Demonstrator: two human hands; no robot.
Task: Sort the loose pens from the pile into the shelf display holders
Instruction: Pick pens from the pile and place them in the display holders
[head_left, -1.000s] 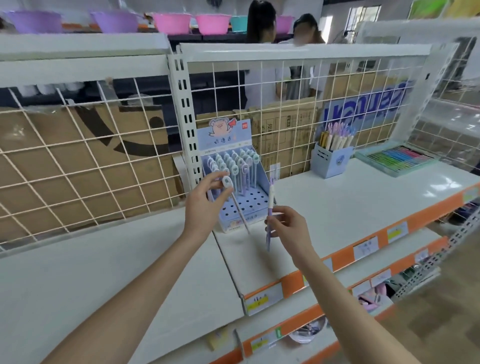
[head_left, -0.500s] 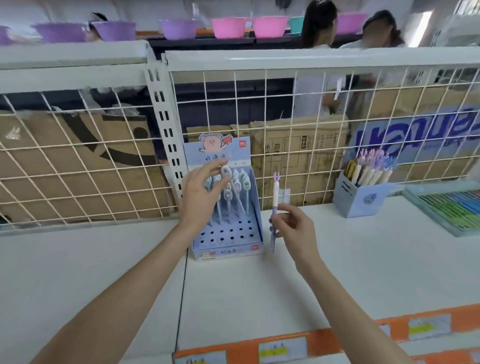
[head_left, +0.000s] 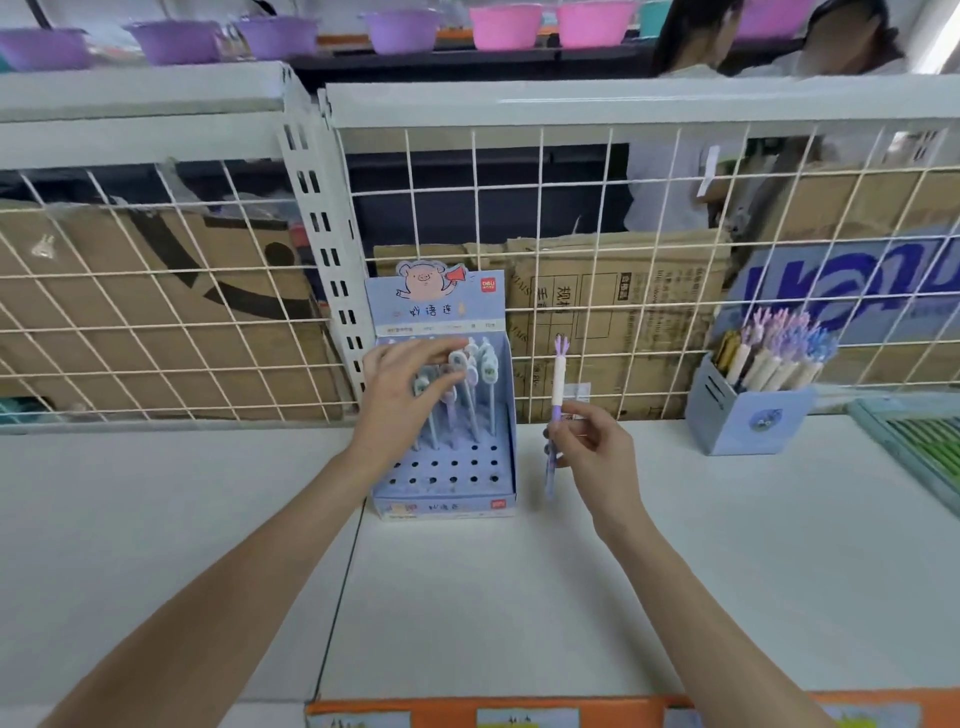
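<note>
My left hand (head_left: 402, 400) reaches into the blue pig display box (head_left: 441, 415), which stands at the back edge of the shelf (head_left: 675, 545) against the wire grid. Its fingers are loosely spread among the oval-topped pens (head_left: 470, 384) standing in the rear holes; whether they pinch one I cannot tell. My right hand (head_left: 592, 452) pinches a purple-and-white pen (head_left: 557, 410) between thumb and fingertips, upright, just right of the box. Its topper looks like those in the blue cup holder (head_left: 748, 415) further along the back edge to the right, so I judge it belongs there. The box's front rows of holes are bare, so sorting seems only partly done. No loose pile is in view.
</note>
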